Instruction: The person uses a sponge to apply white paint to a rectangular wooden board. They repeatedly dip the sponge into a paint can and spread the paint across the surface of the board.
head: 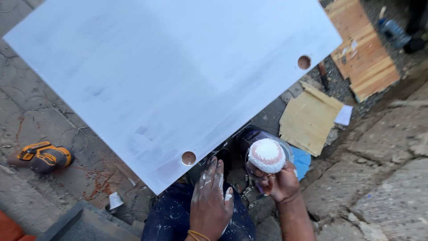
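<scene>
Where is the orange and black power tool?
In the head view, the orange and black power tool lies on the ground at the far left, below the big white board, away from both hands.

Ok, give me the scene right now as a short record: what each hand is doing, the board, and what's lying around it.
left hand: paint-smeared, palm down on the lap, fingers near the board's edge
right hand: holds up a white-coated round pad
board: large white panel, tilted, two round holes
power tool: orange and black, on the ground to the left
scraps: cardboard piece and wooden board to the right
bottle: plastic, top right
</scene>
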